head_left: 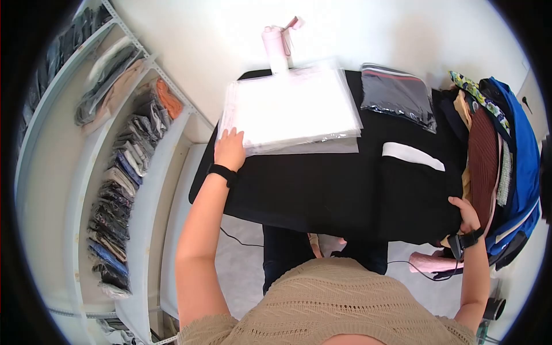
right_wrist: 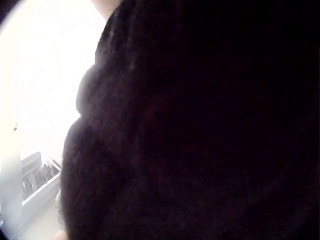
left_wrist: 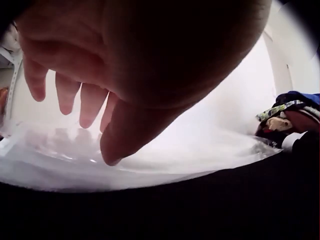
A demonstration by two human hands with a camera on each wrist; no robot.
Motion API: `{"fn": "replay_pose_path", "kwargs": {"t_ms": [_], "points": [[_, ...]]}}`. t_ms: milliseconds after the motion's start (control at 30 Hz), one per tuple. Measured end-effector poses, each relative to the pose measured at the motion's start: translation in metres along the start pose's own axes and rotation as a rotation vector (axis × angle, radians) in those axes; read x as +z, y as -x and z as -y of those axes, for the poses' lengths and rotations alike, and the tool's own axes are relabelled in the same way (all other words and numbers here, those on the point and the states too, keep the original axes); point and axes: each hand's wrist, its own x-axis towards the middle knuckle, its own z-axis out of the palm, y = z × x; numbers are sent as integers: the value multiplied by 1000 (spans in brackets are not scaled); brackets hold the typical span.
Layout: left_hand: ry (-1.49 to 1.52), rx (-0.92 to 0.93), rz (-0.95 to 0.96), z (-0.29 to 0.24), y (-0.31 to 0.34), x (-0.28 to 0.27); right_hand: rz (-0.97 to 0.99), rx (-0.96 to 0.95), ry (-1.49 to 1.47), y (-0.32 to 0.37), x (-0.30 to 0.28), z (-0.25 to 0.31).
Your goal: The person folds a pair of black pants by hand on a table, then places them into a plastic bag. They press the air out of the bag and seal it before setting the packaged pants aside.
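A stack of clear plastic bags (head_left: 293, 106) lies across the left half of the black-covered table (head_left: 276, 190). My left hand (head_left: 230, 150) is over its near left corner; in the left wrist view its fingers (left_wrist: 92, 102) extend loosely above the plastic, thumb lowest. A folded black garment (head_left: 417, 198) with a white band (head_left: 413, 155) along its far edge lies on the right part of the table. My right hand (head_left: 467, 214) holds the garment's right edge, thumb on top, other fingers hidden. Dark cloth (right_wrist: 190, 125) fills most of the right wrist view.
A bagged dark garment (head_left: 398, 95) lies at the table's back right, and a pink bottle (head_left: 275, 49) stands behind the plastic stack. Heaped clothes (head_left: 489, 155) crowd the right side. Shelves of bagged clothes (head_left: 123, 190) line the left. A cable (head_left: 422, 275) hangs near my right wrist.
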Motion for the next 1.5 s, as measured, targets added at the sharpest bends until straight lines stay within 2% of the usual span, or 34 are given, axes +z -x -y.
{"fn": "replay_pose_path", "kwargs": {"t_ms": [33, 67, 100, 167, 233, 300, 333, 367, 433, 567, 633, 667, 733, 767, 833, 867, 900, 967, 1000, 1067, 1167, 1233, 1300, 1367, 1400, 1500], "points": [[-11, 114, -80, 3, -3, -3, -5, -25, 10, 4, 5, 3], [47, 83, 73, 7, -1, -6, 3, -35, 6, 5, 6, 2], [38, 86, 66, 8, 1, -9, 4, -65, 5, 6, 6, -1], [199, -64, 271, 8, -1, -16, 3, -103, -7, 5, 8, -5], [181, -56, 218, 14, -4, -8, 7, -152, -21, 4, 7, -7], [152, -130, 290, 16, -8, -7, 22, -140, -29, 5, 6, -6], [115, -147, 408, 14, -13, -14, 43, -122, -31, 5, 5, -5], [115, -146, 409, 8, -12, -26, 42, -122, -31, 4, 4, -5], [171, 89, 303, -3, -4, -46, 39, -126, -31, 2, 2, -8], [202, 83, 270, -1, 1, -35, -2, -147, -6, 4, 5, -8], [184, 100, 389, -4, -2, -42, -2, -148, 4, 5, 7, -6], [182, 106, 388, 1, -1, -32, -6, -149, -2, 5, 6, -7], [270, 182, 192, 8, 3, -14, 8, -143, -4, 4, 5, -7], [271, 189, 194, 7, 6, -14, 3, -142, -9, 5, 6, -7], [253, 104, 95, 2, 9, -23, -9, -146, 2, 6, 8, -6], [196, -18, 140, -7, 5, -34, -12, -145, 0, 6, 8, -6], [197, -14, 141, -13, 3, -38, -6, -148, -8, 6, 7, -7], [95, -151, 13, -18, -1, -45, -4, -152, -21, 6, 8, -6], [96, -141, 10, -19, -5, -47, -1, -154, -21, 7, 8, -6], [159, -356, -134, -22, -7, -56, 2, -157, -21, 9, 10, -5], [93, -377, -211, -35, -5, -91, -13, -146, -34, 9, 11, -4], [89, -348, -172, -48, 3, -114, 12, -138, -57, 8, 9, -6], [298, -320, -147, -72, 12, -131, 2, -134, -56, 10, 12, -4], [420, -243, -51, -101, 17, -137, -4, -125, -42, 10, 10, -3], [503, -247, 62, -119, 16, -143, 5, -119, -43, 9, 8, -4], [300, -38, 37, -158, 14, -126, 19, -136, -33, 8, 11, -5]]}}
